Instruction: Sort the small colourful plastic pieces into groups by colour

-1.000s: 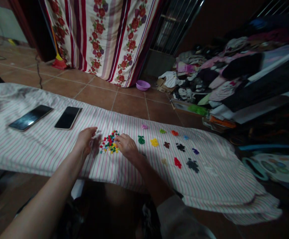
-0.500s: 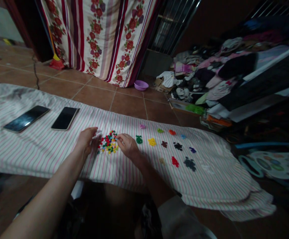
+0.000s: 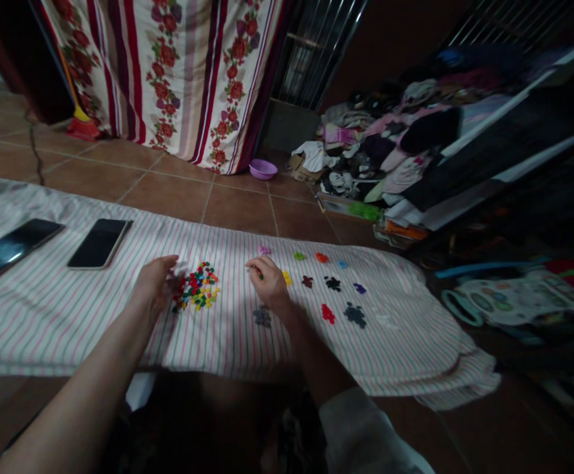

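A mixed pile of small colored pieces (image 3: 199, 287) lies on the striped cloth (image 3: 218, 345). My left hand (image 3: 153, 284) rests at the pile's left edge, its fingers stretched out and apart. Away to the right of the pile, my right hand (image 3: 268, 282) hovers over a dark green group, which it mostly covers. Its thumb and fingers are pinched together; whatever is between them is too small to name. Around it lie groups sorted by color: yellow pieces (image 3: 287, 278), pink pieces (image 3: 264, 250), brown pieces (image 3: 307, 282) and grey pieces (image 3: 262, 316).
Farther right are black pieces (image 3: 333, 283), red pieces (image 3: 328, 314) and dark grey pieces (image 3: 355, 315). Two phones, one black-screened phone (image 3: 99, 244) and another phone (image 3: 14, 247), lie at left. Beyond the cloth, a purple basin (image 3: 263, 169) stands on the tiled floor near heaped clothes (image 3: 380, 141).
My right hand has moved from the mixed pile rightward to the dark green group. My left hand stays beside the pile. The view has shifted to the right.
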`<state>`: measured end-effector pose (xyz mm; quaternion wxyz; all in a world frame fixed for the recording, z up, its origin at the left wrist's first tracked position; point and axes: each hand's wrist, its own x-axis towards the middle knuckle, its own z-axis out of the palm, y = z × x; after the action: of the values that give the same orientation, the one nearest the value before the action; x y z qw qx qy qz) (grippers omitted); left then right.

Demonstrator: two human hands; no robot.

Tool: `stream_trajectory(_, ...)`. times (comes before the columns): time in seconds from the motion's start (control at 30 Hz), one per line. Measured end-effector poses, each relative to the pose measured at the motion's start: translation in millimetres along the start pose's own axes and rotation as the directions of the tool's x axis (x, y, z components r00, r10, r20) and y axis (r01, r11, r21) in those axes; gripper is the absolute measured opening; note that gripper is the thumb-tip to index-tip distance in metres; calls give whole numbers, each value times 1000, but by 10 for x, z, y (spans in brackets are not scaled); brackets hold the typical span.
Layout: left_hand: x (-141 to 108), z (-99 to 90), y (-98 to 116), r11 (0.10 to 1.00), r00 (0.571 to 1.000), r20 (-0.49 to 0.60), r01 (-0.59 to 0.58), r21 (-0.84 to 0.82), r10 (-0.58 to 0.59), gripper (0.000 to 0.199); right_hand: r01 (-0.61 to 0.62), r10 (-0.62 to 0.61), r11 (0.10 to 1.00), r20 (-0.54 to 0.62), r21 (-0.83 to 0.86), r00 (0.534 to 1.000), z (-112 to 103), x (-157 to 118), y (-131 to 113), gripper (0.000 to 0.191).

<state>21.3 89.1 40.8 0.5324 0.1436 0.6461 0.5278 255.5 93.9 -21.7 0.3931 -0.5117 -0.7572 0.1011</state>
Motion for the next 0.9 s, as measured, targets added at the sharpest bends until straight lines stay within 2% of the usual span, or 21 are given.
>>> stream_trajectory(0.17, 67, 59, -59, 1000, 999, -32, -22, -6, 22, 19, -89, 87, 996, -156, -6, 984, -248, -46, 230, 22)
stream_trajectory(0.37, 67, 140, -78, 997, 999, -43, -13, -72, 9, 22, -243, 224, 970, -299, -28, 927, -628, -237, 559, 21)
stream_trajectory(0.53, 18, 205, -44, 996, 996, -86, -25, -88, 17, 18, -462, 407, 886, -404, -45, 819, -1006, -390, 914, 31)
stream_trajectory(0.73, -5, 256, -68, 991, 992, -123, -44, -129, 28, 18, -679, 598, 729, -403, -88, 693, -1538, -414, 1375, 34)
stream_trajectory(0.9, -37, 279, -64, 986, 990, -139, -50, -159, 28, 14, -763, 658, 626, -416, -161, 627, -1745, -386, 1686, 28)
